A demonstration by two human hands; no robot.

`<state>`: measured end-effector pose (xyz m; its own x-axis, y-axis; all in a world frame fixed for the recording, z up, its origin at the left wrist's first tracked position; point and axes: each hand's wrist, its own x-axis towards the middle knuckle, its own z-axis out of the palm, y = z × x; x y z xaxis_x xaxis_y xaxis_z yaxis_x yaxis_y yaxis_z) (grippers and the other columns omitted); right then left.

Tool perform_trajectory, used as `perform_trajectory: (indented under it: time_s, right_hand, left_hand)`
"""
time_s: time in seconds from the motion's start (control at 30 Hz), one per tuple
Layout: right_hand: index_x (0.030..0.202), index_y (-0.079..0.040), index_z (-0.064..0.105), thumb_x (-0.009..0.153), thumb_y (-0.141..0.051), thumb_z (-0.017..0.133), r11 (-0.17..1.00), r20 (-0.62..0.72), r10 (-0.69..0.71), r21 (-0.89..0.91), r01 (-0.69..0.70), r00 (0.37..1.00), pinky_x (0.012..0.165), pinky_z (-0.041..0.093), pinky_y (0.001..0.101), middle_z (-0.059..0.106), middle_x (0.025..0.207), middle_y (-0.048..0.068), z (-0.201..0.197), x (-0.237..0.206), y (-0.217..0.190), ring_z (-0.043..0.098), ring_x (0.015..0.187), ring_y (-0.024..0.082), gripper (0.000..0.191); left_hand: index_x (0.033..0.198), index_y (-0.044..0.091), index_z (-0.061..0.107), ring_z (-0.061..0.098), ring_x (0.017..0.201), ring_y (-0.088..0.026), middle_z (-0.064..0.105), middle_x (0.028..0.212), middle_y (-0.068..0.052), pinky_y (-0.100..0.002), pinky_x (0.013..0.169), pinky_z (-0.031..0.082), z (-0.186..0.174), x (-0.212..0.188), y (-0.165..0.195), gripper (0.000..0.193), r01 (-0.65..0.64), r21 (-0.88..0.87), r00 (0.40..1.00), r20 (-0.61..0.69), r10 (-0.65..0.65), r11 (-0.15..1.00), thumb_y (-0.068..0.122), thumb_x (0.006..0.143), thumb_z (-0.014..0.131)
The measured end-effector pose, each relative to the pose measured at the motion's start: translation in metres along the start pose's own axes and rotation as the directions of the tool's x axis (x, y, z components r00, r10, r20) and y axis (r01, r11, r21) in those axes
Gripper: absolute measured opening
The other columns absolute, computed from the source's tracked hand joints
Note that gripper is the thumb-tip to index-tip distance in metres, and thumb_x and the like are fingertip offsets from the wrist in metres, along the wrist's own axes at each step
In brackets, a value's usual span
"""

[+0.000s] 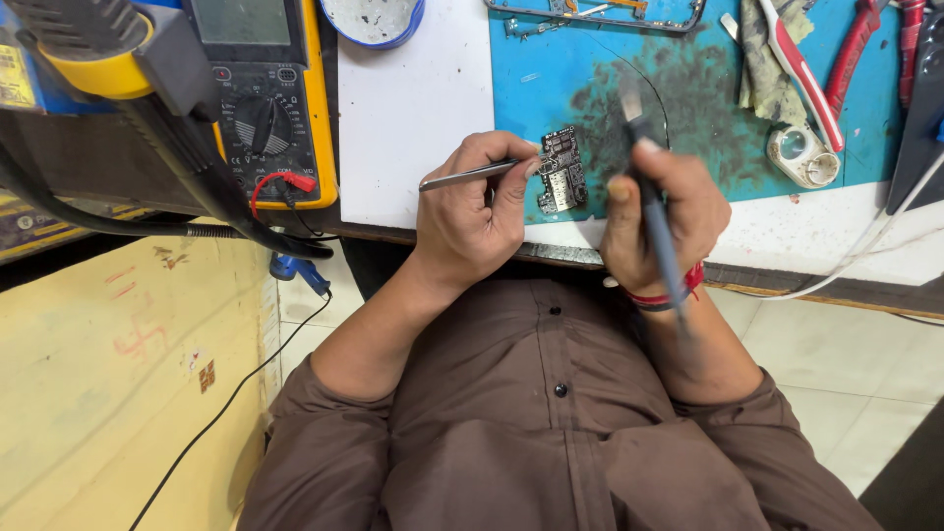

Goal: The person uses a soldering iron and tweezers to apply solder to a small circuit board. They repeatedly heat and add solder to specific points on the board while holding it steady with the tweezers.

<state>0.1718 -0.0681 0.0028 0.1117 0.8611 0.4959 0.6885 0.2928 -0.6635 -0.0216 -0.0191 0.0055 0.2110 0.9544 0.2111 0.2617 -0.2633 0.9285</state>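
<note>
- Fingers of the left hand pinch one pair of tweezers, tips at one circuit board on the table.
- Right hand fingers clamp one soldering iron.

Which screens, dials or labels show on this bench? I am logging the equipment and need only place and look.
Multimeter: upper left of the bench, yellow case, grey blank rectangular screen above a black round dial.
Yellow label: far left edge, small, on a blue device.
No packages or signs show.
</note>
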Motion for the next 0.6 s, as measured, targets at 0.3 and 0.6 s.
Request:
perform_trajectory:
  time_s: [0.3, 0.6]
  right_hand:
    - [0.098, -0.002, 0.062, 0.105, -0.009, 0.064, 0.993, 0.141, -0.073, 0.103, 0.059, 0.987, 0.060, 0.051, 0.0322, 0.070, 0.085, 0.012, -0.0108, 0.0010, -0.0027, 0.067, 0.070, 0.025, 0.010]
    - [0.098, -0.002, 0.062, 0.105, -0.009, 0.066, 0.995, 0.167, -0.072, 0.086, 0.058, 0.983, 0.061, 0.051, 0.0323, 0.072, 0.088, 0.012, -0.0104, 0.0043, -0.0058, 0.066, 0.064, 0.023, 0.010]
  left_hand:
    - [0.111, 0.004, 0.063, 0.067, 0.072, -0.015, 0.071, 0.098, -0.007, -0.029, 0.065, 0.054, 0.0013, -0.0009, -0.0015, 0.008, -0.021, 0.018, 1.000, 0.009, 0.020, 1.000, 0.007, 0.105, 0.068]
    - [0.110, 0.004, 0.063, 0.067, 0.070, -0.014, 0.071, 0.098, -0.006, -0.028, 0.063, 0.053, 0.0019, -0.0006, -0.0021, 0.008, -0.028, 0.011, 1.000, 0.010, 0.028, 1.000, 0.007, 0.105, 0.068]
